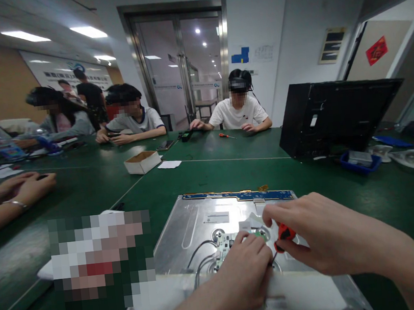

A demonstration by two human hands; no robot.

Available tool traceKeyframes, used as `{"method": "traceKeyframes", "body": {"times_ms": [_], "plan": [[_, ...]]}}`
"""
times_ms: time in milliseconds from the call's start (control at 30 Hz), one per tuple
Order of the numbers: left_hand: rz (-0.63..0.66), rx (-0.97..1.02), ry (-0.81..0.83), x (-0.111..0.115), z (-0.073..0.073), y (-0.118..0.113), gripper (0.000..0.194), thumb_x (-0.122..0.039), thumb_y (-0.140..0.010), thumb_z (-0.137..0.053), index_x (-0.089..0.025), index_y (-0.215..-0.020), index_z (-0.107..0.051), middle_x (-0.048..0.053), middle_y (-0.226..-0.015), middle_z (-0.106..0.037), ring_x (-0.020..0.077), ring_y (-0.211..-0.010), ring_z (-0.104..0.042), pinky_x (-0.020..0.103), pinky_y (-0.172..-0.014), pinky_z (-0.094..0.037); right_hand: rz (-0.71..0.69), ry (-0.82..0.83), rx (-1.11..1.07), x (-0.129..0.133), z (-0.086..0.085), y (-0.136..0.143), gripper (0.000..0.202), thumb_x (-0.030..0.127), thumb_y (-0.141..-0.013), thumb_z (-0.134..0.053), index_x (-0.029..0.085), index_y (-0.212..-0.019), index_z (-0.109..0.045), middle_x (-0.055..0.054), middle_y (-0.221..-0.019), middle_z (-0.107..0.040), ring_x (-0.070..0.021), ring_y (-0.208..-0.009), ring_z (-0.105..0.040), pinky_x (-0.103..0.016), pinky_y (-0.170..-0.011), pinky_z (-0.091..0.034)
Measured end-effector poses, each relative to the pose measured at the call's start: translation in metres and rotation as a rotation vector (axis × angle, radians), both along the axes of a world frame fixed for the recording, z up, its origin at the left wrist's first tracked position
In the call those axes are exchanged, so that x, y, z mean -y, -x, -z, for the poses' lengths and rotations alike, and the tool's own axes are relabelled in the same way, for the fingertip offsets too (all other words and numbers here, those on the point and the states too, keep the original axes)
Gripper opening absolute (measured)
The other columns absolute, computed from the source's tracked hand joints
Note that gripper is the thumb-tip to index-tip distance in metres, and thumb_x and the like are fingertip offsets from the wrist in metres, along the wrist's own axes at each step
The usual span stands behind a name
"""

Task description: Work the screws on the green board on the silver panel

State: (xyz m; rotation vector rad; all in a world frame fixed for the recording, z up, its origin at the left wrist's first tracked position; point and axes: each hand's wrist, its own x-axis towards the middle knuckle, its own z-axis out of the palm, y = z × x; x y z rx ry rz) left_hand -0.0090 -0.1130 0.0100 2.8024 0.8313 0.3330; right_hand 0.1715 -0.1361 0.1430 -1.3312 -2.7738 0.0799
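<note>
In front of me lies a display panel with its silvery metal back facing up. My right hand grips a screwdriver by its red and black handle, its thin shaft slanting down toward the panel. My left hand rests over the panel's middle, its fingers curled beside the shaft; whatever they hold is hidden. Partly under the left fingers is a small circuit board, with dark cables running from its left side. The screwdriver's tip is hidden behind the left hand.
A black monitor stands at the right, near a blue tray. An open white box and a paper slip lie beyond the panel. Co-workers sit across the green table; another person's hands are at the left.
</note>
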Motion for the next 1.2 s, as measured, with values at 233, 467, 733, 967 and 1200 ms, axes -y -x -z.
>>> {"method": "traceKeyframes", "body": {"times_ms": [233,467,733,967,1200], "plan": [[-0.003,0.003,0.007,-0.0003,-0.0016,0.0002,0.011,-0.019,-0.088,-0.051,-0.020,-0.098,-0.053,0.006,-0.107,-0.061,0.0233,-0.099,-0.055,0.041,-0.096,-0.035,0.063,-0.001,0.024,-0.0023,0.0028,0.0007,0.007,0.031,-0.088,-0.060,0.025,-0.091,-0.055,0.001,-0.080,-0.068,-0.0203,-0.069,-0.063,-0.028,-0.053,-0.026],[-0.008,-0.016,-0.009,-0.0016,0.0025,-0.0005,0.013,-0.020,-0.088,-0.052,-0.019,-0.101,-0.053,0.007,-0.107,-0.061,0.0239,-0.099,-0.056,0.042,-0.098,-0.035,0.013,-0.022,0.002,-0.0007,0.0023,0.0009,0.013,0.019,-0.083,-0.059,0.025,-0.094,-0.054,0.001,-0.083,-0.068,-0.0195,-0.069,-0.062,-0.029,-0.054,-0.027],[0.004,0.025,0.005,-0.0007,0.0013,0.0000,0.014,-0.018,-0.087,-0.051,-0.020,-0.100,-0.054,0.006,-0.106,-0.063,0.0235,-0.100,-0.057,0.041,-0.096,-0.035,0.056,-0.041,0.039,-0.0021,0.0037,0.0015,0.010,0.034,-0.089,-0.058,0.025,-0.092,-0.055,0.000,-0.075,-0.068,-0.0219,-0.065,-0.063,-0.030,-0.051,-0.023],[0.013,0.010,0.004,-0.0018,0.0013,0.0000,0.017,-0.017,-0.088,-0.050,-0.019,-0.104,-0.054,0.007,-0.107,-0.063,0.0239,-0.100,-0.056,0.041,-0.095,-0.037,-0.005,-0.014,0.000,0.0002,0.0028,-0.0009,0.013,0.021,-0.084,-0.059,0.025,-0.094,-0.053,0.002,-0.079,-0.067,-0.0187,-0.065,-0.060,-0.029,-0.052,-0.026],[0.007,0.024,0.005,-0.0013,0.0021,0.0001,0.018,-0.017,-0.086,-0.053,-0.018,-0.103,-0.054,0.007,-0.107,-0.063,0.0240,-0.100,-0.056,0.042,-0.095,-0.036,0.003,0.022,-0.019,0.0003,-0.0020,0.0016,0.012,0.022,-0.084,-0.062,0.024,-0.093,-0.055,0.001,-0.083,-0.068,-0.0180,-0.070,-0.062,-0.028,-0.055,-0.030]]}}
